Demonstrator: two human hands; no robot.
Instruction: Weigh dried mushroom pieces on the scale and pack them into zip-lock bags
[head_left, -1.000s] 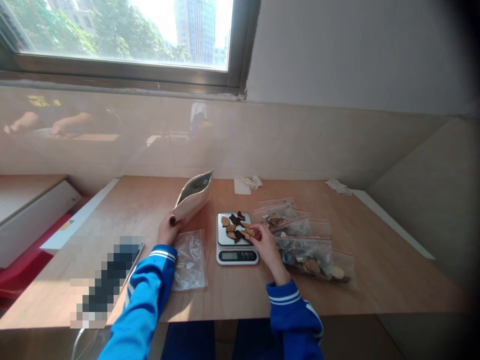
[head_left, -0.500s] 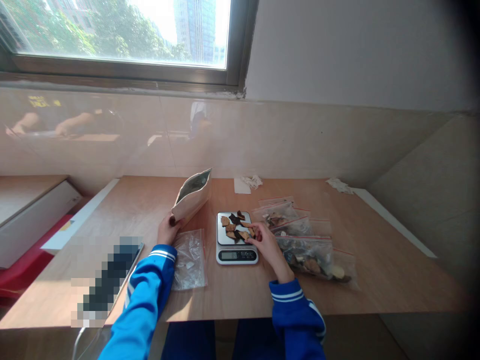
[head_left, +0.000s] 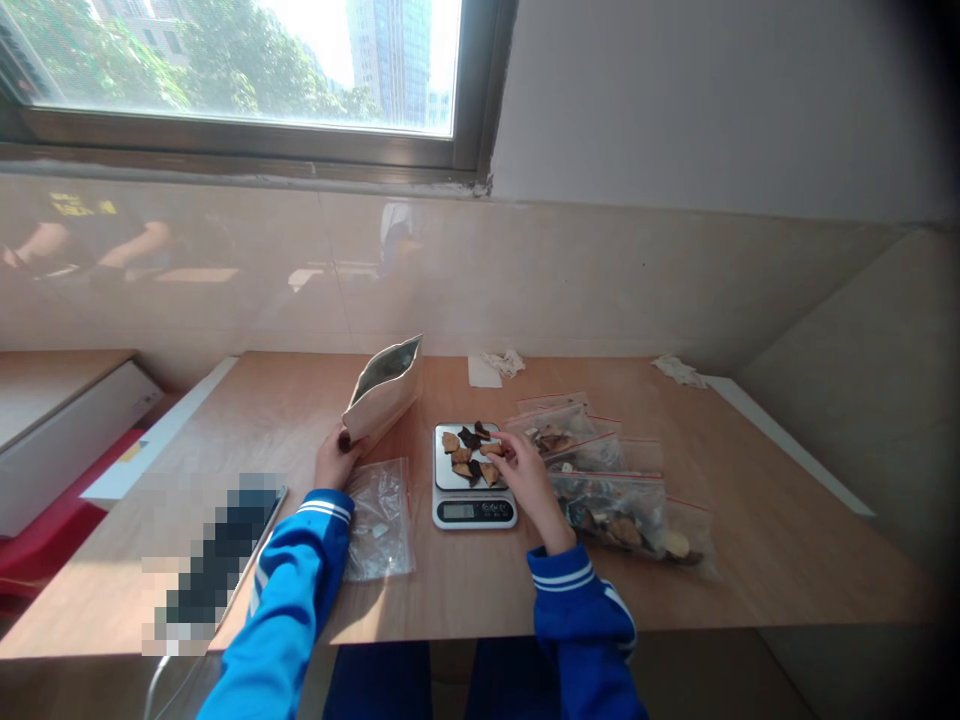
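A: R hand (head_left: 527,478) has shifted a bit fwd along the right side of the scale (head_left: 475,514) vs. the prev frame. L hand (head_left: 334,462) hasn't moved.

B: OK, rest pls, biggest 1st?

A: Desk (head_left: 465,600) under it all. Right of the scale: clear zip bags (head_left: 615,515), overlapping, w/ dried bits inside. Left of it & a bit behind: paper pouch (head_left: 388,408), mouth gaping. Left & nearer: flat clear bag (head_left: 381,520) w/ a small white bit. Well behind the scale, by the wall: crumpled tissue (head_left: 508,364).

B: & the scale's display?

A: Too small to read.

B: Grips?

A: L grip closed on the pouch's near end, left of the scale. R grip: thumb & index bent at a tan slice (head_left: 490,450) by the right edge of the scale's pan; can't tell if pinched or just touched.

B: Other slices (head_left: 461,456)?

A: All on the pan, tan & dark brown mixed, spread approx. 1 layer.
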